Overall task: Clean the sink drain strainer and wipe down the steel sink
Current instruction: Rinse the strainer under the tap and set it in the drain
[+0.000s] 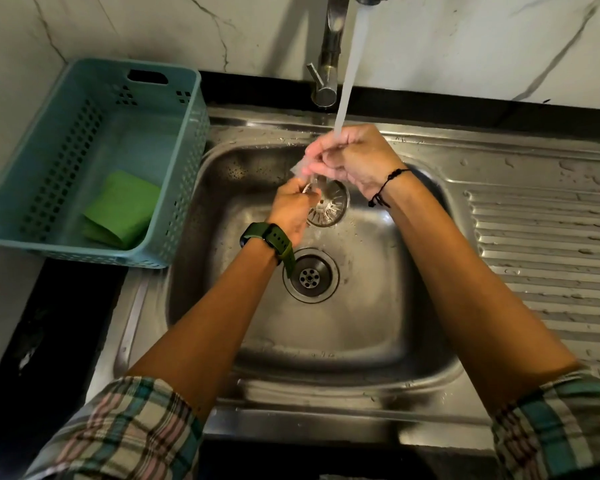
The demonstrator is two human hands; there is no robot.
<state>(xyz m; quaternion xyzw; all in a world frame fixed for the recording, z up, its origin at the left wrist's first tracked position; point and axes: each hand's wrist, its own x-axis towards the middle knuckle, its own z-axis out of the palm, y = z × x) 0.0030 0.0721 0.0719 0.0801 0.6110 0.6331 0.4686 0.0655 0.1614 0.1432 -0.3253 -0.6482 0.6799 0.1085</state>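
White marble-look wall w/ grey veins runs along the far side; below it a dark desk (59,306) carries a stainless steel sink w/ ribbed drainboard (551,237) on the right. Basin surface wet, droplets on the rim and drainboard.

Chrome tap (329,53) at far centre, running. Water stream (349,74) falls straight onto both hands, held together over the far half of the basin.

Left hand (290,209): fingers curled, gripping the near-left rim of the round perforated steel drain strainer (328,206). Dark green strap watch (269,239) on that wrist.

Right hand (352,157): fingers curled in toward the strainer's far side, under the stream. Fingertips blurred by water; cannot tell exactly what they pinch, though contact w/ the strainer seems likely. Black cord bracelet (387,187) on that wrist.

Strainer held above the basin floor, tilted, slotted face toward the camera, just beyond the open round drain hole (310,275) at basin centre. Drain hole uncovered, near the left wrist.

Teal perforated plastic basket (174,168) sits on the desk at left, touching the sink's left edge. Inside, near-right corner: folded green scrub cloth (120,209), lying flat.

Plaid sleeves rolled at both elbows, near edge of view.
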